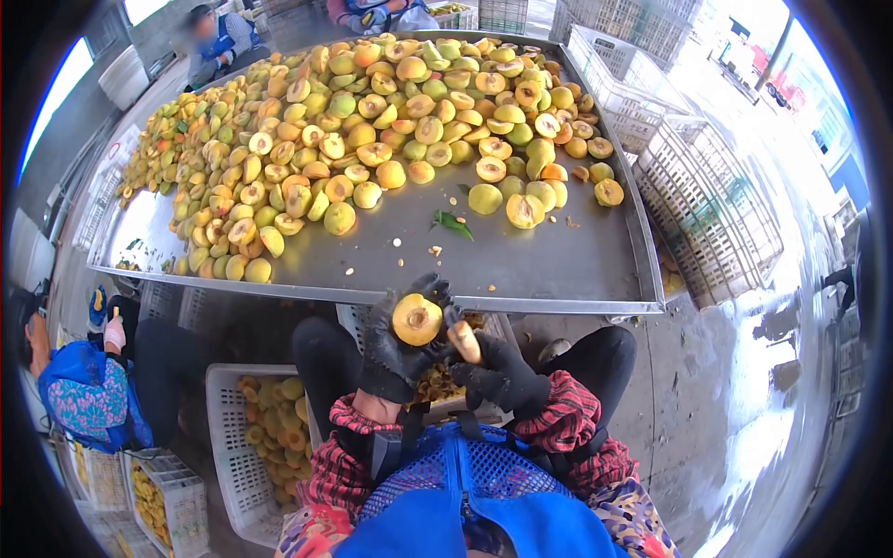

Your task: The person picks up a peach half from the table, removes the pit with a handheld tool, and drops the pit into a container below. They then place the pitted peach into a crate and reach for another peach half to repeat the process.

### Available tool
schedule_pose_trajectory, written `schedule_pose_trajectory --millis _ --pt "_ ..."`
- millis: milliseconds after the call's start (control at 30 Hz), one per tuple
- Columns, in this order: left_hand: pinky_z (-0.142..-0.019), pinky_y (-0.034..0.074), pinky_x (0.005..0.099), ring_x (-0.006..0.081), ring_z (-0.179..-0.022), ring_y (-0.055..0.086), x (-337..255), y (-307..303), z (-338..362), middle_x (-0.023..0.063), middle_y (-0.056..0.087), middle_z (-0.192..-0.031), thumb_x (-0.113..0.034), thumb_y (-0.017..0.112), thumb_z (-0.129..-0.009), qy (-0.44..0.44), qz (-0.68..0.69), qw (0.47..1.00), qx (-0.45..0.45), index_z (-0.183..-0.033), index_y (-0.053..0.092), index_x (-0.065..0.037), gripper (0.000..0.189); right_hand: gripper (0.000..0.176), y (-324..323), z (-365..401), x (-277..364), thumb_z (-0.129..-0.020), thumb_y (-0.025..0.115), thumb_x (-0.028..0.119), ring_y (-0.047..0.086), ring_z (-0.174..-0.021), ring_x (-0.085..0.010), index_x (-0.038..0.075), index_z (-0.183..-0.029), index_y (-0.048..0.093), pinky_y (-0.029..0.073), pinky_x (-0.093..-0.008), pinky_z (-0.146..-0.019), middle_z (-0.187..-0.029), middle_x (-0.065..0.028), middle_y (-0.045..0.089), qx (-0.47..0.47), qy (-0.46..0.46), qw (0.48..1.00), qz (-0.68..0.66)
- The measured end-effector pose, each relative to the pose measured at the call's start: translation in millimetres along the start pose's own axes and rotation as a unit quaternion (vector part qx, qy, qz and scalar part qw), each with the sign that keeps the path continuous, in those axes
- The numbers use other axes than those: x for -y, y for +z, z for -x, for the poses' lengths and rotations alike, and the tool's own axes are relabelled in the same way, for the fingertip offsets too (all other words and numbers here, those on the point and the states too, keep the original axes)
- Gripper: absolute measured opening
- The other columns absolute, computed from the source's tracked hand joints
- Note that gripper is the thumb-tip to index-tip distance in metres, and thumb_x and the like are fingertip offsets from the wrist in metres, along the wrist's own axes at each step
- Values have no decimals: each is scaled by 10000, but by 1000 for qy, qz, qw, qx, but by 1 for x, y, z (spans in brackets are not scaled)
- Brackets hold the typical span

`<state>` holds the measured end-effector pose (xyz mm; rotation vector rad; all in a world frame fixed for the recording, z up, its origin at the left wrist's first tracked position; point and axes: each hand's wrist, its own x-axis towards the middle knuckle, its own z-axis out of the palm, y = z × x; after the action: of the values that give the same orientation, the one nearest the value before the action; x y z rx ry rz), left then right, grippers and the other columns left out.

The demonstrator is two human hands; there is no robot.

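Observation:
My left hand (395, 349), in a black glove, holds a halved yellow fruit (417, 319) with its cut face up, just below the front edge of the metal table (521, 265). My right hand (498, 372), also in a black glove, grips a small tool with a pale wooden handle (464, 341) pressed beside the fruit half. A big heap of whole and halved yellow-green fruits (372, 121) covers the back and left of the table.
A white crate of fruit halves (265, 423) stands at my lower left, another under my hands. Stacked white crates (707, 205) line the right side. One person sits at the left (79, 391), another at the far end (219, 42). A green leaf (453, 222) lies on the table.

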<state>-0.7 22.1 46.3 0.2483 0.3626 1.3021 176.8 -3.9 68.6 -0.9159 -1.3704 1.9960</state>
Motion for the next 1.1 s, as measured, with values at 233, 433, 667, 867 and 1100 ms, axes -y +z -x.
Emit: schedule_pose_trajectory --millis 233,433,667,867,1100 --pt "-946 433 347 229 -1089 519 -2 17 15 161 500 -1232 -62 426 -872 23 -218 975 30 -1290 388 50 434 313 -8 2 3 -838 618 135 537 -588 -88 36 -1113 505 454 -226 -485 -835 -22 556 -80 -24 993 -83" --pt "-928 452 359 234 -1063 531 2 17 14 146 522 -1196 -39 480 -832 -27 -191 981 -22 -1283 407 16 460 218 -18 -1 11 -810 584 65 544 -551 -126 27 -1016 523 473 -255 -485 -774 -51 563 -165 -64 976 -129" --pt "-928 459 387 245 -1088 523 0 1 8 162 524 -1192 -230 350 -938 -97 30 994 -38 -1221 444 45 406 219 -10 9 12 -860 540 88 551 -585 -116 36 -1068 492 478 -257 -497 -841 -49 557 -106 -56 992 -29" --pt "-940 439 398 273 -1074 528 6 5 4 158 544 -1160 -353 372 -940 -14 -2 999 -38 -1216 456 31 480 263 17 14 -7 -863 559 176 609 -737 -304 8 -1045 468 452 -392 -627 -803 -168 585 -97 -7 959 268" --pt "-934 435 390 259 -1066 531 17 3 4 152 533 -1175 -339 373 -948 28 -3 999 -45 -1229 452 19 462 222 25 2 -13 -850 568 114 596 -777 -276 -4 -1027 503 453 -382 -668 -834 -167 592 -134 -80 930 331"
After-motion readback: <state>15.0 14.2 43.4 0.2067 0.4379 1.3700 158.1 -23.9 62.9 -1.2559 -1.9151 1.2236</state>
